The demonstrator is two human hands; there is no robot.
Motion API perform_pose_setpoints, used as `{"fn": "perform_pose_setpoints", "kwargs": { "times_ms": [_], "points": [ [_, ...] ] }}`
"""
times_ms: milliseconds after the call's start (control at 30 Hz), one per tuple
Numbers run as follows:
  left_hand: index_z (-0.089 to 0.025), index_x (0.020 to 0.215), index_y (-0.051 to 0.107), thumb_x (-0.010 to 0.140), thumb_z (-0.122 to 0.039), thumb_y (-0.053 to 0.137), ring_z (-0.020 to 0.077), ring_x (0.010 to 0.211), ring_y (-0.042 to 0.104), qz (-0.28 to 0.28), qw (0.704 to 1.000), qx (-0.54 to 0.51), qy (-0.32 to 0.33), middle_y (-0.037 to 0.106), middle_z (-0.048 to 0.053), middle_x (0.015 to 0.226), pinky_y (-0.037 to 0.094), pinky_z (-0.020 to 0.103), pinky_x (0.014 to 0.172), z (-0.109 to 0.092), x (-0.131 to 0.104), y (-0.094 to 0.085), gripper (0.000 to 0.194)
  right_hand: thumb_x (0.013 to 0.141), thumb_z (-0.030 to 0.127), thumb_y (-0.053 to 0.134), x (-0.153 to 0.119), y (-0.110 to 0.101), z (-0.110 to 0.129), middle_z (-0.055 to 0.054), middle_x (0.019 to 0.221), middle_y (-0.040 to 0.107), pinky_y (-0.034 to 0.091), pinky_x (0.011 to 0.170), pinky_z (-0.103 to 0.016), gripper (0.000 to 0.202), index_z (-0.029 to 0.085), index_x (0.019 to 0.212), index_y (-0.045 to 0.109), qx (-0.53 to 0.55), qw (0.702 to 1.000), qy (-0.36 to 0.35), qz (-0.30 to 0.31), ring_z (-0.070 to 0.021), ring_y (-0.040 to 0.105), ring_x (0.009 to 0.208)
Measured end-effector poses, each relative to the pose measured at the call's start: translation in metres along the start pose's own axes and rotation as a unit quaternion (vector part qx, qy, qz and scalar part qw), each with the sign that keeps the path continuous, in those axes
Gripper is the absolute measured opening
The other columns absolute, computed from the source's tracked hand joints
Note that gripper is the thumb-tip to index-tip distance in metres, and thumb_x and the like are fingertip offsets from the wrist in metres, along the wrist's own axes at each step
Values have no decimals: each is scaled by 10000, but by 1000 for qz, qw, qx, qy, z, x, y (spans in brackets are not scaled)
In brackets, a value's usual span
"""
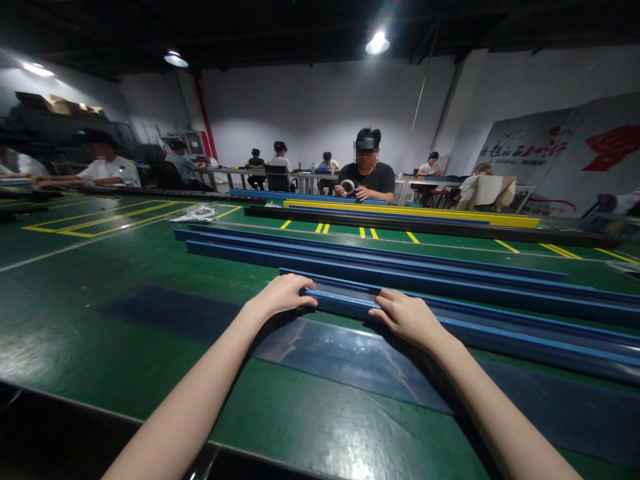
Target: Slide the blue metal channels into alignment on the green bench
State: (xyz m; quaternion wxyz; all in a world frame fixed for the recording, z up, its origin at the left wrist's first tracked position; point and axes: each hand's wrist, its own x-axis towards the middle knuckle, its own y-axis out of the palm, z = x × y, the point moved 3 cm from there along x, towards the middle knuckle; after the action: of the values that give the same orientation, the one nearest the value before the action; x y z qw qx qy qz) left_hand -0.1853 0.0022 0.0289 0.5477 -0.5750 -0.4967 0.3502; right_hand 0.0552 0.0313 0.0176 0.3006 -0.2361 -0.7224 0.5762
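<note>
Head view: the left hand (287, 293) and right hand (407, 319), both part-curled, grip the channel (345, 305) toward its left end, over the bench (310, 427) just beyond a strip (345, 357). It looks stiff, light, slick; a wide-spaced grip across its width should limit twisting.

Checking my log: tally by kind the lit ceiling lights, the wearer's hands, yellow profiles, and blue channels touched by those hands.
Lit ceiling lights: 3
Left hand, right hand: 2
Yellow profile: 1
Touched blue channel: 1
Total: 7
</note>
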Motion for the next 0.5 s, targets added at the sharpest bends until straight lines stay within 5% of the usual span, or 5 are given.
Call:
{"fn": "perform_pose_setpoints", "kwargs": {
  "times_ms": [233,500],
  "points": [
    [-259,964,606,745,-432,528,193,911,580,6,1000,3,-9,645,13,993,394,221,719,4,-1,1,289,858,460,294,6,-5,-3,-68,979,582,352,646,-236,383,196,907,568,52,998,22,11,-178,539,897],
    [-237,871,629,735,-442,530,176,791,590,27,999,-10,-31,663,14,868,370,204,620,8,-2,-2,266,854,437,319,25,-10,20,-76,925,608,361,661,-236,378,174,906,586,51,997,-34,45,-176,561,852]
  ]
}}
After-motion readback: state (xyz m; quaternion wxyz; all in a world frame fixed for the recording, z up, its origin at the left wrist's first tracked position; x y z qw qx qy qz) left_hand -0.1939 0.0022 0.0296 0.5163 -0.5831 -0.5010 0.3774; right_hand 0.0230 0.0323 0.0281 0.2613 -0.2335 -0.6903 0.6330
